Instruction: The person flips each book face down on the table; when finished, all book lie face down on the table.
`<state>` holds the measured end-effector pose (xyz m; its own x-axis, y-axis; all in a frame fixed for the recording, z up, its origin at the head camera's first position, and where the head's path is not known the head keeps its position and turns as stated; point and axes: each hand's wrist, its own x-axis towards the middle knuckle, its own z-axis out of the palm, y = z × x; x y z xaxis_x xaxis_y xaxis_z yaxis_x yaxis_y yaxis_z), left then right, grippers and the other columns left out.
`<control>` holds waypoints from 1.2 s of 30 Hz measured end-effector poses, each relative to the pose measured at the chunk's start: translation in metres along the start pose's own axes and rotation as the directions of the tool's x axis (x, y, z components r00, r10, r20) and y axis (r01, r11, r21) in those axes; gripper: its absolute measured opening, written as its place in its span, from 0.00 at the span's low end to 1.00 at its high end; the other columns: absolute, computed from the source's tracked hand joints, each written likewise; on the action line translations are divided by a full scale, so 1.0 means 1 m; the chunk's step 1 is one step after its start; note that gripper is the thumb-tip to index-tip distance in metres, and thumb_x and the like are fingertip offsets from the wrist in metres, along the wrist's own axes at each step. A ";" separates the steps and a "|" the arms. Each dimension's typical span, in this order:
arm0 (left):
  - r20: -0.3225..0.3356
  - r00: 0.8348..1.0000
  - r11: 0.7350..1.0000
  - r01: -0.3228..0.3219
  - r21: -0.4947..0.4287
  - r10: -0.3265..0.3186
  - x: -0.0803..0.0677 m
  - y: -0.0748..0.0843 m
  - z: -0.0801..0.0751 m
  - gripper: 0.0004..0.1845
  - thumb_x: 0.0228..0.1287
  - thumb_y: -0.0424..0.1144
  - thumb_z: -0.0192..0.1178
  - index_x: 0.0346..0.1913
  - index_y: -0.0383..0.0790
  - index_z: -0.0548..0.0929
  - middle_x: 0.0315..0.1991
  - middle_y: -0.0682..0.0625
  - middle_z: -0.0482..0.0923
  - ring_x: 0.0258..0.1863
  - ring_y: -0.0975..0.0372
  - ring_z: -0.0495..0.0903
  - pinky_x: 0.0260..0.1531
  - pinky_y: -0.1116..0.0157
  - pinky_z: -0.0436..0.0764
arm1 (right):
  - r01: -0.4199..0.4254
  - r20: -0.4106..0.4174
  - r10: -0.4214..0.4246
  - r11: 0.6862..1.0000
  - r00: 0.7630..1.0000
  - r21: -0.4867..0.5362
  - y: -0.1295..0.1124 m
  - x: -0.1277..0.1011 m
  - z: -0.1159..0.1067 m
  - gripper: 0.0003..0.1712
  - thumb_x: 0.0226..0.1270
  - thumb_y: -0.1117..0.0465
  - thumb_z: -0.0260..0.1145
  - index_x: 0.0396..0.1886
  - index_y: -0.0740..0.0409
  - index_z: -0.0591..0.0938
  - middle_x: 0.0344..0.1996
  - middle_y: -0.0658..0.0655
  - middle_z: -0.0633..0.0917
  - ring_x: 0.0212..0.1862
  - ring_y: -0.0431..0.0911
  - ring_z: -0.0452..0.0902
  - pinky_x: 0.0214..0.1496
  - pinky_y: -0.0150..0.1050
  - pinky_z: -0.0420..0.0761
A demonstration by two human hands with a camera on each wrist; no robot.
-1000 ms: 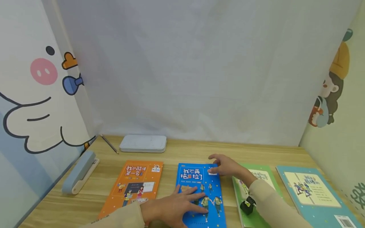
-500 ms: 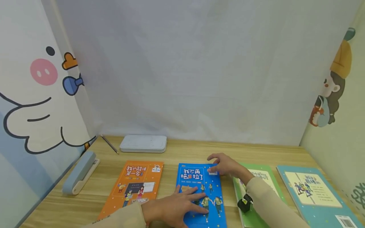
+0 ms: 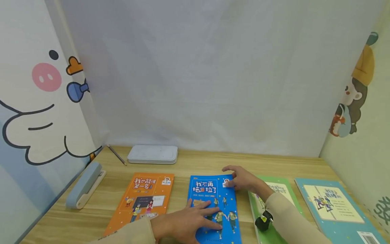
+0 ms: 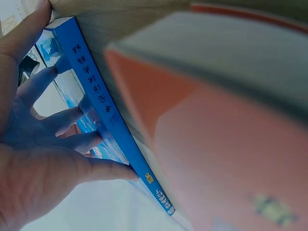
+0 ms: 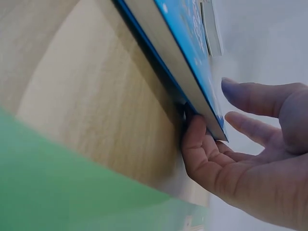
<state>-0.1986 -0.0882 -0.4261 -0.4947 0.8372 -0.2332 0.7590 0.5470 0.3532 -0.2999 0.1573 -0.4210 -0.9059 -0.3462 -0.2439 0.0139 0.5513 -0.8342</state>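
Observation:
A blue book [image 3: 198,200] lies cover up at the front middle of the table. My left hand [image 3: 186,222] rests across its lower cover with the fingers spread. In the left wrist view the book's spine [image 4: 98,91] runs alongside that left hand [image 4: 43,130]. At the top right corner is my right hand [image 3: 243,178]. Seen from the right wrist, several loosely curled fingers of the right hand [image 5: 240,159] touch the page edge of the blue book [image 5: 166,48], while the thumb is held apart from the cover.
An orange book [image 3: 141,196] lies left of the blue one. A green book [image 3: 281,189] and a teal book [image 3: 338,203] lie to the right. A stapler [image 3: 85,186], pencil [image 3: 116,155] and pale flat case [image 3: 153,154] sit farther back on the wooden table [image 3: 207,162].
Both hands stay almost where they were on the blue book. My right hand and wrist shift only slightly, and the books have not visibly moved.

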 end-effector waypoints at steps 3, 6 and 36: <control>-0.002 1.000 1.000 0.001 0.007 -0.001 0.000 0.000 0.001 0.35 0.60 0.62 0.66 0.71 0.72 0.68 0.80 0.58 0.52 0.79 0.44 0.49 0.61 0.23 0.57 | 0.004 0.006 -0.004 1.000 1.000 -0.007 0.003 0.001 0.000 0.33 0.63 0.74 0.68 0.68 0.62 0.72 0.49 0.67 0.79 0.43 0.51 0.83 0.47 0.50 0.86; -0.007 1.000 1.000 0.000 0.013 0.000 0.000 0.000 0.001 0.35 0.60 0.62 0.66 0.71 0.72 0.68 0.80 0.57 0.52 0.79 0.43 0.50 0.61 0.23 0.57 | 0.013 0.026 -0.013 1.000 1.000 0.000 0.005 0.000 0.000 0.32 0.64 0.74 0.67 0.68 0.62 0.72 0.50 0.67 0.80 0.44 0.52 0.83 0.47 0.50 0.86; -0.007 1.000 1.000 -0.029 0.008 0.030 0.003 -0.009 0.007 0.36 0.59 0.64 0.65 0.71 0.76 0.66 0.80 0.58 0.51 0.79 0.45 0.51 0.59 0.22 0.59 | -0.008 0.207 -0.040 0.975 0.977 0.224 0.009 -0.003 -0.012 0.33 0.65 0.77 0.60 0.70 0.62 0.67 0.50 0.67 0.83 0.44 0.54 0.86 0.46 0.52 0.87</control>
<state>-0.2037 -0.0905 -0.4367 -0.4752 0.8529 -0.2160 0.7765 0.5220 0.3528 -0.3020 0.1729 -0.4221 -0.7983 -0.5177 -0.3078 0.1153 0.3702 -0.9218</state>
